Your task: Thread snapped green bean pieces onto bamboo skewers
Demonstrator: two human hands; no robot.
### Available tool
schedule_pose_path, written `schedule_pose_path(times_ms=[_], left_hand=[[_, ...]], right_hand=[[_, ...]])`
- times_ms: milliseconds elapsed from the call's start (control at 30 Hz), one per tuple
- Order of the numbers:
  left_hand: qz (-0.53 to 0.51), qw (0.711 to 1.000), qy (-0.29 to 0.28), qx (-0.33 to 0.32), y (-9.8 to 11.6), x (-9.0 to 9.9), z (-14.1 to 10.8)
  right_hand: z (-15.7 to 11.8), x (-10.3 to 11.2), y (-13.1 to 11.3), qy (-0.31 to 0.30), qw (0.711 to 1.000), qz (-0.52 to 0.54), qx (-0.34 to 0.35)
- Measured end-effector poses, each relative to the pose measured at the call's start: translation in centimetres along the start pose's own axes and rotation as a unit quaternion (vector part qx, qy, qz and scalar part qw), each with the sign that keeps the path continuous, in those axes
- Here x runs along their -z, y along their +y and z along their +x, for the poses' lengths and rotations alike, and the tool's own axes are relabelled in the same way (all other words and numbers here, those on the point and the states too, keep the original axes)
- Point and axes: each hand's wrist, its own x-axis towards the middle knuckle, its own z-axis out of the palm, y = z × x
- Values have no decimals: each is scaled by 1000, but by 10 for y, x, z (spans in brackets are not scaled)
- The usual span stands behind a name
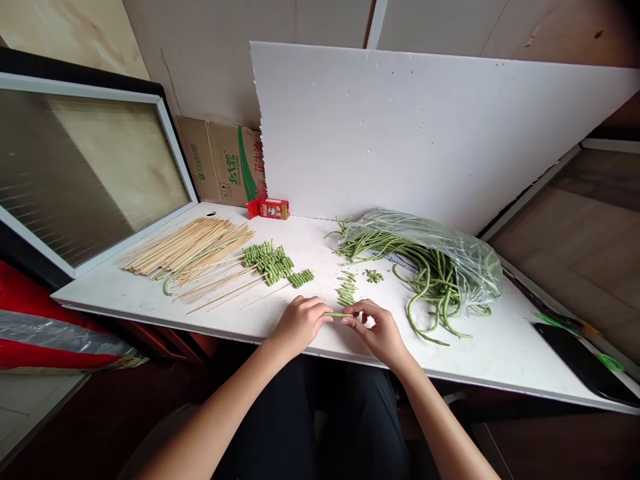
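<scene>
Between my two hands runs a short length of green bean (337,315), held level over the front of the table. My left hand (300,323) pinches its left end, and my right hand (373,327) pinches the right end. Just beyond lie cut bean pieces (346,293) in a loose column. A small heap of bean tips (374,276) is to their right. Left of the pieces, skewered bean pieces (270,261) form a stack, with one shorter skewered row (302,278) beside it.
Bare wooden skewers (193,247) are piled at the left. Long beans (435,267) spill from a clear plastic bag (480,260) on the right. A red box (270,208) and a cardboard carton (220,160) stand behind. A black phone (585,363) lies at the right edge.
</scene>
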Motion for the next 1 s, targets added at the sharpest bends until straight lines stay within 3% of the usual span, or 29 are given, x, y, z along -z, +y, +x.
schedule_pose_path(times_ms=[200, 367, 533, 1000], left_hand=[[-81, 996, 22, 22, -5, -11, -6], [-43, 999, 26, 18, -3, -21, -10], [-22, 999, 3, 29, 4, -18, -9], [-89, 995, -53, 9, 2, -14, -8]], right_hand=[[-3, -10, 4, 6, 1000, -10, 16], [-6, -17, 8, -15, 999, -25, 21], [-7, -21, 8, -29, 998, -32, 35], [-7, -20, 12, -92, 995, 6, 48]])
